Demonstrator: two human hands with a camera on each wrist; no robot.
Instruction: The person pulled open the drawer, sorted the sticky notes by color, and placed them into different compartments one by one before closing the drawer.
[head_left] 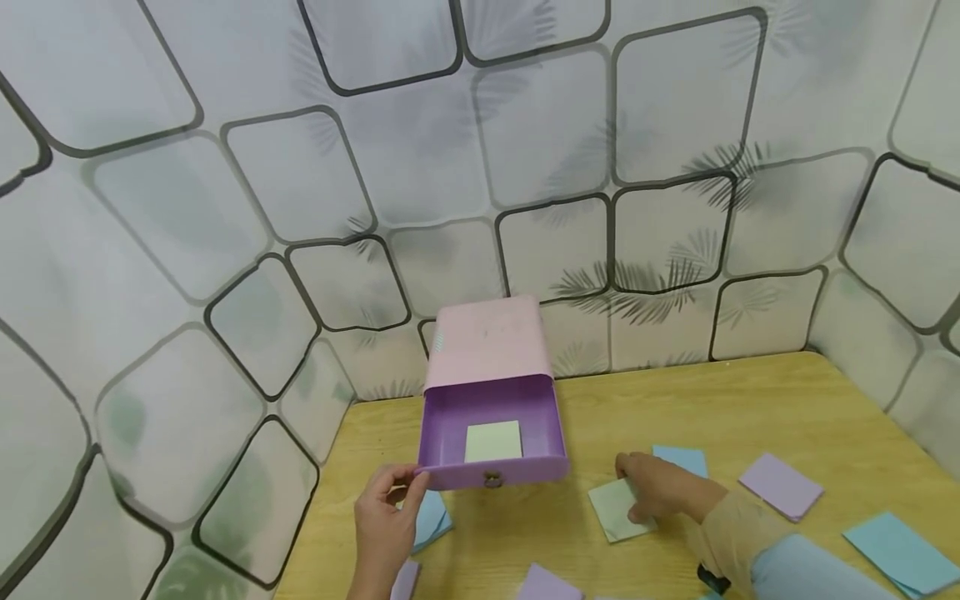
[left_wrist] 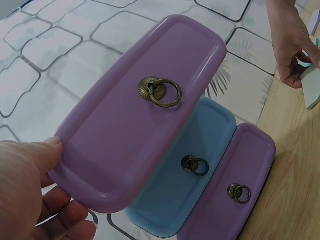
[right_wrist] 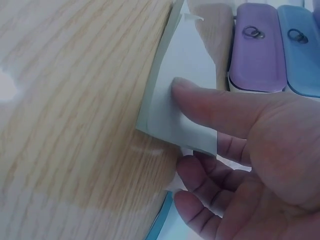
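Observation:
A purple drawer (head_left: 540,468) stands pulled out of the top of a small pink cabinet (head_left: 491,337), with a pale green note pad (head_left: 492,442) inside it. My left hand (head_left: 386,517) pinches the drawer front at its left end, thumb on the outer face. The drawer's brass ring pull (left_wrist: 167,94) hangs free in the left wrist view. Over the table to the right, my right hand (head_left: 660,486) grips another pale green note pad (head_left: 617,510) by its edge. In the right wrist view the thumb lies flat on that pad (right_wrist: 192,60).
Below the open drawer are a blue drawer (left_wrist: 200,135) and a lower purple drawer (left_wrist: 250,160), both closed. Blue pads (head_left: 903,550) and purple pads (head_left: 782,486) lie scattered on the wooden table (head_left: 675,400). A patterned wall covering (head_left: 450,167) rises behind the table.

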